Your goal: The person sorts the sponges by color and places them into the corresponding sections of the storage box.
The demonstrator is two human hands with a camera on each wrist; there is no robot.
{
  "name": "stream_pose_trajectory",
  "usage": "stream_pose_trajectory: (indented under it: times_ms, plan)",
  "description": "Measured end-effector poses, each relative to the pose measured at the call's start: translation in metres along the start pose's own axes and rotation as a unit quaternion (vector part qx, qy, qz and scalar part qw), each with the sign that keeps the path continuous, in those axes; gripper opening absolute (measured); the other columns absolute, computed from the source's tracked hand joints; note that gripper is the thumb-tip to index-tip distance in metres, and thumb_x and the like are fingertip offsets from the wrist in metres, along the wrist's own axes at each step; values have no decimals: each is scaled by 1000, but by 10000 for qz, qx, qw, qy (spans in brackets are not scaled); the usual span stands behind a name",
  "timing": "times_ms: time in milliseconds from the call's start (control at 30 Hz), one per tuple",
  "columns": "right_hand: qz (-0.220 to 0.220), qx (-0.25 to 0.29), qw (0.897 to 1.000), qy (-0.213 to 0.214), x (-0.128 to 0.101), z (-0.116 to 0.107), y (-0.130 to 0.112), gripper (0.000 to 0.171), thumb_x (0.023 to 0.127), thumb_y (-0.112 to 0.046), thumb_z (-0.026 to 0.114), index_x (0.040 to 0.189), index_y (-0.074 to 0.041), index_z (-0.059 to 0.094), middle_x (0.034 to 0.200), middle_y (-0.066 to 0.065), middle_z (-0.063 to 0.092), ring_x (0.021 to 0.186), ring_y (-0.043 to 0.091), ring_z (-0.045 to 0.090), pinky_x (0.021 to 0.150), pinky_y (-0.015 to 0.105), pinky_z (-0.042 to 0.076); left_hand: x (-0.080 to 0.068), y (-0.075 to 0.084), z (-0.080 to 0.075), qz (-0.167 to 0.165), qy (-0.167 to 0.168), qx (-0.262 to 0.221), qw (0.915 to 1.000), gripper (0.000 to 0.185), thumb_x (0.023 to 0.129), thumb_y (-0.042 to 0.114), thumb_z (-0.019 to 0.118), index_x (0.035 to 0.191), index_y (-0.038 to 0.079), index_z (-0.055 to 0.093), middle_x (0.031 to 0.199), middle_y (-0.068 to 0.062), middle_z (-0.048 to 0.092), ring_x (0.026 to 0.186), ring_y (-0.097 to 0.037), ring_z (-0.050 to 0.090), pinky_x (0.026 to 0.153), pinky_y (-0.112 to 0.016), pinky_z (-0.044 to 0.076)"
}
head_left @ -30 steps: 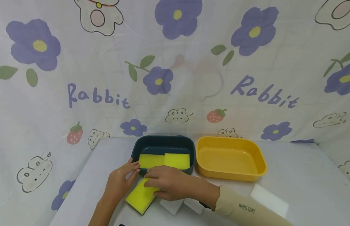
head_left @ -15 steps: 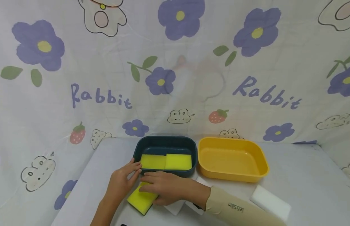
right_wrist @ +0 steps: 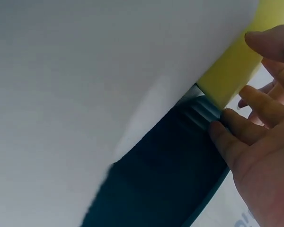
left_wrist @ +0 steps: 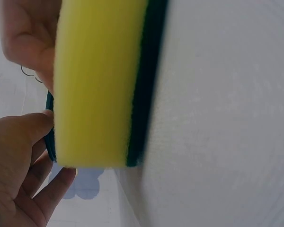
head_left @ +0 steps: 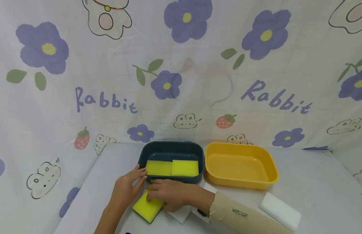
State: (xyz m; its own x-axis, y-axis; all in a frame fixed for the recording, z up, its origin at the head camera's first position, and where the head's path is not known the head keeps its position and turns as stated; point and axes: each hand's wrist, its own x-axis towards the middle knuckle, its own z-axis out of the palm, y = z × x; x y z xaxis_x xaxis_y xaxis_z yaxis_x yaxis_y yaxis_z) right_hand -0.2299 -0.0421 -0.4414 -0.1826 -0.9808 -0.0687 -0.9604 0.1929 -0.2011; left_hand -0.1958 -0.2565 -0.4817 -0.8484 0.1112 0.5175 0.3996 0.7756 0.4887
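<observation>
At the near left corner of a dark teal plastic basin [head_left: 175,178], my left hand [head_left: 123,188] holds the rim between thumb and fingers. My right hand [head_left: 172,195] reaches across to a yellow sponge [head_left: 147,208] with a dark scouring side underneath. This sponge lies on the table just in front of the basin. Thumb and fingers of the right hand grip its upper part, as the right wrist view shows. In the left wrist view the sponge [left_wrist: 99,90] stands large before the left hand [left_wrist: 19,161]. Two more yellow sponges [head_left: 185,168] lie side by side inside the basin.
A yellow basin [head_left: 239,183] stands right of the dark one. One white sponge block [head_left: 280,211] lies at the right, and other white blocks [head_left: 181,214] lie partly under the right forearm. A printed cloth [head_left: 198,65] hangs behind the table.
My right hand has lowered slightly toward the front, and its fingers have bent onto the yellow sponge. The left hand stays at the basin's corner. The head view has shifted a little.
</observation>
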Motion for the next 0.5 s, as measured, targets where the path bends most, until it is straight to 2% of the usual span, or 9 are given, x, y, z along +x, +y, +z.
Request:
stream_pose_trajectory:
  times_ms: [100,200,333,500]
  plan:
    - [-43,67,10000,17,3,0,1,43,86,-2,73,124,-20,62,142,-3,55,136,14,43,115,25,29,0,0,-1,-145,-55,0,9999,25,87,9,79,112,6,77,118,-3,72,123,-24,59,93,-41,53]
    - [-152,26,9998,127,5,-1,2,40,84,-4,77,119,-20,64,128,-7,59,118,8,50,110,18,33,0,0,-2,-191,-74,65,9998,25,88,10,79,113,7,76,118,-2,72,124,-24,59,93,-41,53]
    - [-246,-76,9995,186,0,-2,1,39,83,-11,81,116,-20,65,115,-8,58,102,6,49,99,12,37,0,1,-1,-106,-51,109,9999,26,87,9,80,113,6,76,118,-3,72,123,-25,60,92,-41,53]
    - [-303,20,9992,252,-8,-9,-3,38,83,-17,82,116,-20,64,110,-8,55,97,6,48,90,9,37,0,0,0,-13,0,66,10000,26,87,8,80,112,5,77,117,-5,72,123,-25,60,92,-42,53]
